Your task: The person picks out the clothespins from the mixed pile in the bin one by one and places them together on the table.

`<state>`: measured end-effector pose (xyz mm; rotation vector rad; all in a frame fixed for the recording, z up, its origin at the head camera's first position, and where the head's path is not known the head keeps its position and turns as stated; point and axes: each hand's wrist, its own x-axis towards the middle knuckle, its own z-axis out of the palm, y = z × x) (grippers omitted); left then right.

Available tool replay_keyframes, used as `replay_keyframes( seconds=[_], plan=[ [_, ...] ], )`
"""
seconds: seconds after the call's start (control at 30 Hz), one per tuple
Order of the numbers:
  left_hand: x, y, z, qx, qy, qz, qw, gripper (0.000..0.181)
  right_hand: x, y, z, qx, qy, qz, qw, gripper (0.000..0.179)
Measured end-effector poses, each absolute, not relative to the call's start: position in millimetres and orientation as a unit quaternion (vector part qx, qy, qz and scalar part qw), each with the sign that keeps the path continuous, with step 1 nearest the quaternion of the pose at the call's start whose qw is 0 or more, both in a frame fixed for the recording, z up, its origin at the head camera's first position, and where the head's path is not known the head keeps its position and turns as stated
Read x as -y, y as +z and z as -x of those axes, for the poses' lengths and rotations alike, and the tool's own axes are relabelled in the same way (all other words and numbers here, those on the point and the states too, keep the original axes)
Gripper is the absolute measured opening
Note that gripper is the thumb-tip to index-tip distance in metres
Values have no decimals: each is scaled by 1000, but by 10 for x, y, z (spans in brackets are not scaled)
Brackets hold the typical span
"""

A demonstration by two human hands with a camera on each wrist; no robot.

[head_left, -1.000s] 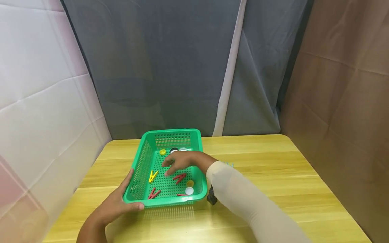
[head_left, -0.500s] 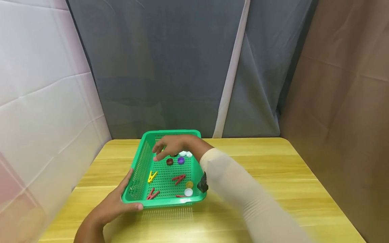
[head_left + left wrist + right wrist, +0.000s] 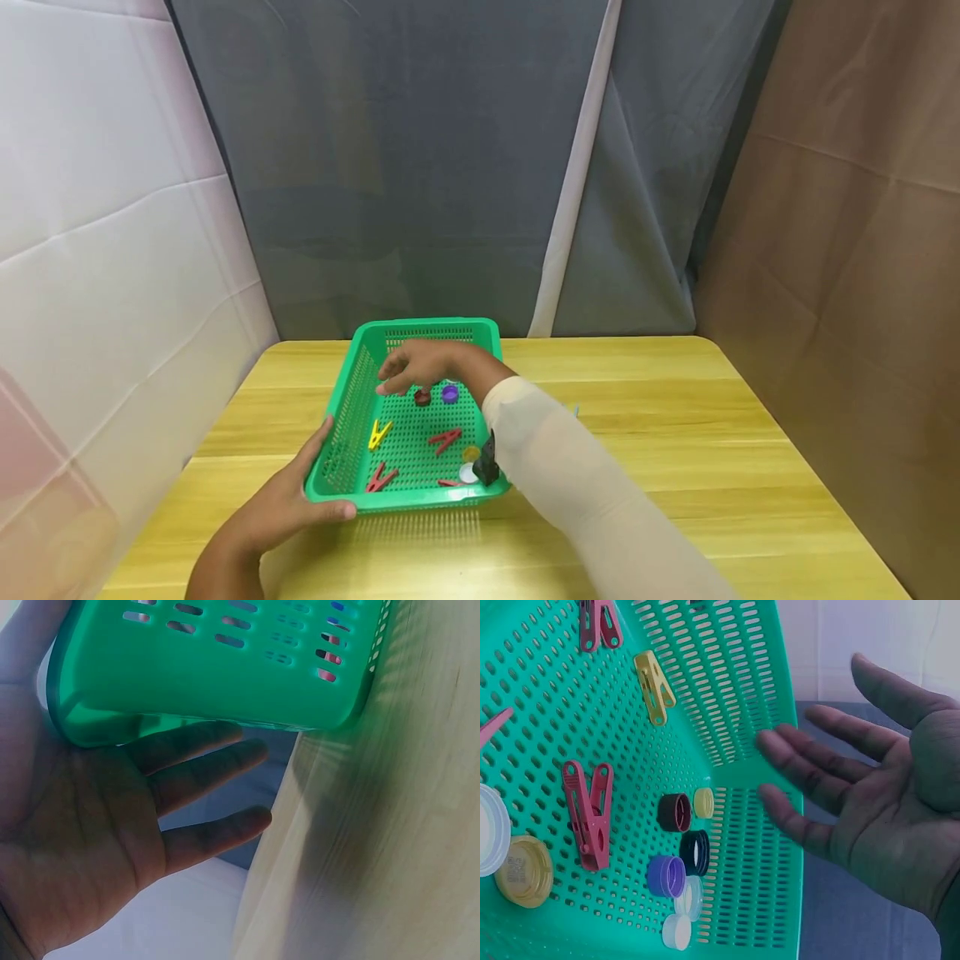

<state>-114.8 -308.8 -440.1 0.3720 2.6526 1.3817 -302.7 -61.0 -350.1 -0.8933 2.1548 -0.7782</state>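
Observation:
A green perforated plastic basket (image 3: pixel 412 500) stands on the table, holding clothespins and bottle caps. My left hand (image 3: pixel 281 508) rests against its front left corner, thumb along the front and straight fingers outside the wall. Over the basket's far half is my right hand (image 3: pixel 420 362), fingers loosely spread and nothing in them. Inside lie a yellow clothespin (image 3: pixel 378 434), red clothespins (image 3: pixel 591 817), a purple cap (image 3: pixel 666 876), a dark red cap (image 3: pixel 674 812), a black cap (image 3: pixel 696 853), a small yellow cap (image 3: pixel 703 802) and white caps (image 3: pixel 677 931). In the head view my right hand hides some far caps.
The wooden table (image 3: pixel 675 467) extends to the right of the basket. A small light-blue thing (image 3: pixel 575 411) shows past my right sleeve, mostly hidden. Grey cloth (image 3: pixel 420 167) hangs behind, white cloth on the left, brown cloth on the right.
My right hand has shifted left and toward the basket's far end, uncovering the purple and dark red caps and hiding the small yellow one. My left hand stays at the corner.

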Motion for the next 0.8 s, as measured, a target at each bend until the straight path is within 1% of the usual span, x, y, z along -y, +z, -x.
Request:
replay_keyframes(
  seconds=[0.07, 0.2, 0.4, 0.6, 0.8],
  plan=[
    [3079, -4408, 1130, -879, 457, -123, 63, 131, 616, -3520, 3038, -818, -301, 328, 365, 61],
    [3047, -4416, 1111, -876, 461, -125, 62, 131, 623, -3544, 3068, -809, -303, 308, 398, 63],
    [3046, -4370, 1123, -882, 447, -133, 59, 130, 675, -3630, 3107, -803, -309, 296, 414, 63],
    [3038, -4392, 1116, -881, 450, -131, 64, 131, 779, -3814, 3085, -799, -263, 318, 438, 64],
    [3043, -4378, 1109, -880, 452, -131, 66, 131, 843, -3919, 3084, -793, -275, 300, 453, 62]
  ],
)
